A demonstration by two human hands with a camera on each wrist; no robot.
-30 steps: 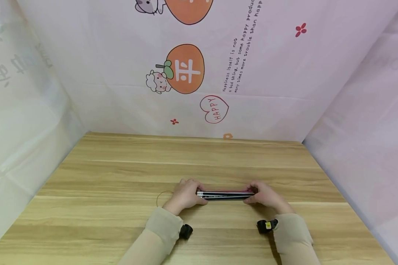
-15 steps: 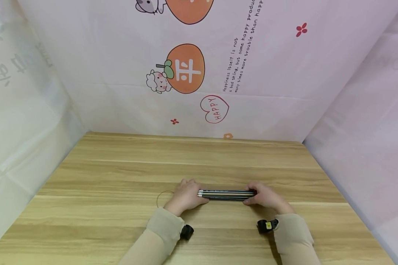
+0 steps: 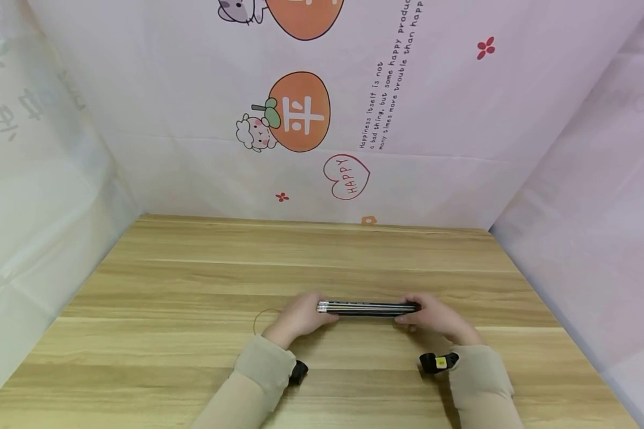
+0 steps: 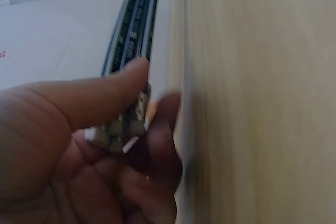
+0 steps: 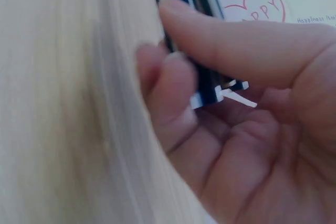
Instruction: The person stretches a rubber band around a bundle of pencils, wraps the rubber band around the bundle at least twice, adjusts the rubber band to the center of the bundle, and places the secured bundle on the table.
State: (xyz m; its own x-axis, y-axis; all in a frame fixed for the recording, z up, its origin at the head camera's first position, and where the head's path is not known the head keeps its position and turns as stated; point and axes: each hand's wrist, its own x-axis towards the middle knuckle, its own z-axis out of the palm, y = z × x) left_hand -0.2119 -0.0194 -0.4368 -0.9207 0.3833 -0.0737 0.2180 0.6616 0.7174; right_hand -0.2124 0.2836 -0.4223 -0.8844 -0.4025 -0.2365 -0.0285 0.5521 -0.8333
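Note:
A bundle of dark pencils (image 3: 368, 308) with pale stripes spans the gap between my two hands, lying sideways. My left hand (image 3: 299, 316) grips the end with the metal ferrules and erasers (image 4: 116, 129), its thumb laid across the pencils in the left wrist view. At the other end my right hand (image 3: 434, 316) holds the bundle between thumb and curled fingers. White tips (image 5: 223, 93) show inside that hand in the right wrist view. In the left wrist view the bundle is held clear of the tabletop.
A thin tan loop, like a rubber band (image 3: 254, 323), lies on the wooden table (image 3: 311, 250) just left of my left hand. Printed white cloth (image 3: 434, 185) hangs behind the table and along both sides. Black wrist cameras (image 3: 434, 362) sit at both cuffs.
The pencils, slightly crossed a second ago, now lie side by side. Both hands have shifted the bundle slightly up in the head view. The tan loop has not moved.

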